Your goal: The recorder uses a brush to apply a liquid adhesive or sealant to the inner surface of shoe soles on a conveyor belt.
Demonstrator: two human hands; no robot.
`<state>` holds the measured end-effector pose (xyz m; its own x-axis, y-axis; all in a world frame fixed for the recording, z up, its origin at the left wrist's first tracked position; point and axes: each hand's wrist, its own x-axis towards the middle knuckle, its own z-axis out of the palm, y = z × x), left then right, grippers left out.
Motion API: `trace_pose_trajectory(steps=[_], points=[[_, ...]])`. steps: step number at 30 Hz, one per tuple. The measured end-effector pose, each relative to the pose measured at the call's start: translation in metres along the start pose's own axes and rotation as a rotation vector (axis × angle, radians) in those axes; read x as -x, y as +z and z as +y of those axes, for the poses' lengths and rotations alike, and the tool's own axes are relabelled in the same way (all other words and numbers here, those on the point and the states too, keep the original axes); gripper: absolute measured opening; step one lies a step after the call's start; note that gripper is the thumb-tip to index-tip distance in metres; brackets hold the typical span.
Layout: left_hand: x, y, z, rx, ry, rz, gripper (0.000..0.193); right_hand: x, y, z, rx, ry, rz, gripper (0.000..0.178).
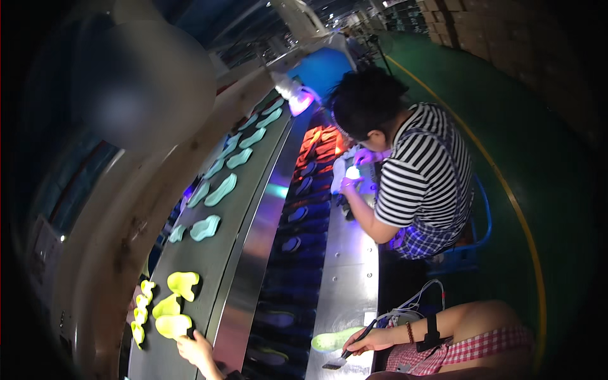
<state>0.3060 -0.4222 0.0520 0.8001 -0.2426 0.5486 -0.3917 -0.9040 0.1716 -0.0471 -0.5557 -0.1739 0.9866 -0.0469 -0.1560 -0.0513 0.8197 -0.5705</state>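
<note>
Yellow shoe part [172,326] is touched by left hand [197,353], grip unclear; brush [335,363] is gripped in right hand [370,341], beside green sole [329,341].

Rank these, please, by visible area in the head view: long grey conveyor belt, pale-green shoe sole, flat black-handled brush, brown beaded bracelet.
Largest to smallest:
grey conveyor belt
pale-green shoe sole
black-handled brush
beaded bracelet
</note>
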Motion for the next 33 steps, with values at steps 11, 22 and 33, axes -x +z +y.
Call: trace_pose_trajectory(steps=[11,22,33], points=[[-0.026,0.032,0.007,0.356,0.127,-0.110,0.049,-0.008,-0.014,0.005,-0.014,-0.072,0.071,0.024],[0.043,0.008,-0.126,0.522,-0.180,-0.288,0.051,-0.025,0.011,-0.016,0.069,-0.126,0.058,0.025],[0.157,-0.084,-0.248,0.681,-0.606,-0.170,0.052,-0.045,0.027,-0.008,0.039,-0.051,0.006,0.021]])
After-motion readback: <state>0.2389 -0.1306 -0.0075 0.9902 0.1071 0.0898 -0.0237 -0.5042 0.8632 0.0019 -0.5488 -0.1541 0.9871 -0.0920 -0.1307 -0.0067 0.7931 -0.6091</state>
